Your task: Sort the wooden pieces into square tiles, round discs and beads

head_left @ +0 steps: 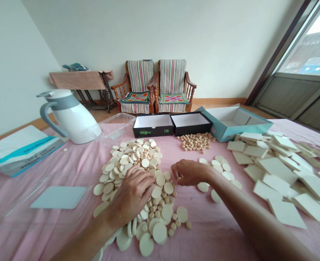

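Note:
My left hand [134, 190] lies over a heap of round wooden discs [124, 159], its fingers stretched out and slightly bent on top of them. Small wooden beads [156, 208] are mixed among the discs beside its thumb. Just right of this heap, my right hand [188, 173] is closed with the fingers curled inward above the cloth. A pale spot shows at its fingertips, but I cannot make out what it holds. Behind it lies a separate pile of small beads [196, 142]. To its right is a loose group of discs [221, 166].
Two black boxes [153, 127] and a teal box [236, 125] stand at the back. Square wooden tiles [276, 166] are heaped on the right. On the left are a white jug [75, 117], a paper packet [26, 150], and a clear plastic tray [59, 197] on the pink cloth [192, 224].

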